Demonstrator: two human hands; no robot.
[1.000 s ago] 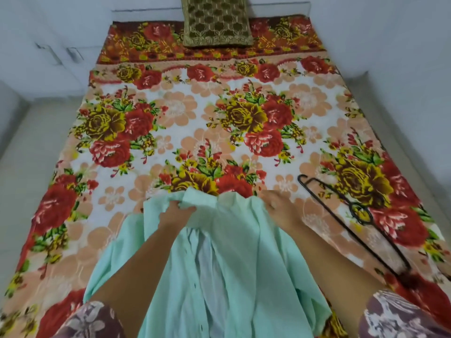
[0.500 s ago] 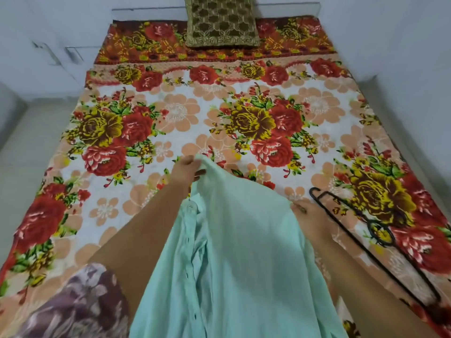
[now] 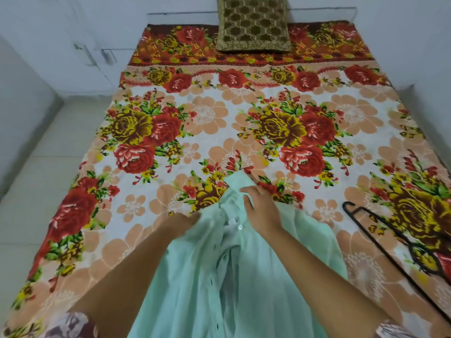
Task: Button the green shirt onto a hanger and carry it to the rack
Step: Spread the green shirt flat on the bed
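Shirt of thin mint-green cloth [image 3: 244, 289] is lying slack: right hand [image 3: 264, 211] is curling round its collar [image 3: 235, 181], left hand [image 3: 181, 223] is hiding its grip. Loose cloth could be bunching soon, misaligning buttons [image 3: 240, 226].

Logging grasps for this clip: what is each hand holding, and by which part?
Both hold the green shirt near its top: the right hand grips the collar, the left hand the front edge beside it. The hanger lies untouched.

Two bare hands were in view, left hand [image 3: 180, 223] and right hand [image 3: 262, 208], one green shirt [image 3: 244, 289] near, one black hanger [image 3: 347, 205] at right, one olive patterned cushion [image 3: 252, 23] far, one floral bedsheet [image 3: 219, 118], two printed sleeves [image 3: 66, 325].
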